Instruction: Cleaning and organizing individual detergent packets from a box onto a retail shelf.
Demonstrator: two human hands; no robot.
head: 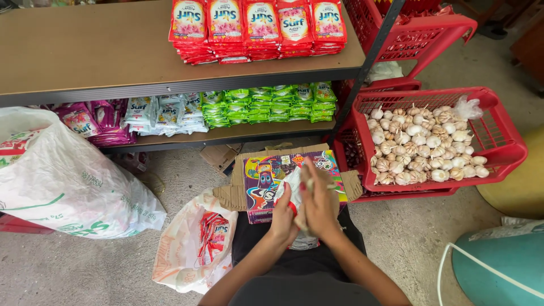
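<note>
My left hand (281, 217) and my right hand (319, 205) are close together over my lap, both gripping a clear plastic bag (298, 192) with red sachets inside. The right hand's fingers point up along the bag's top edge. Just beyond the hands a colourful cardboard box (266, 175) lies open on the floor. A white plastic bag holding red sachets (195, 243) rests on the floor to my left.
A shelf unit (113, 51) ahead holds stacks of red sachets (255, 28) on top and purple, white and green sachets (266, 105) below. A red basket of garlic bulbs (510, 141) stands to the right. A large white sack (62, 175) lies left; a teal stool (498, 266) is at right.
</note>
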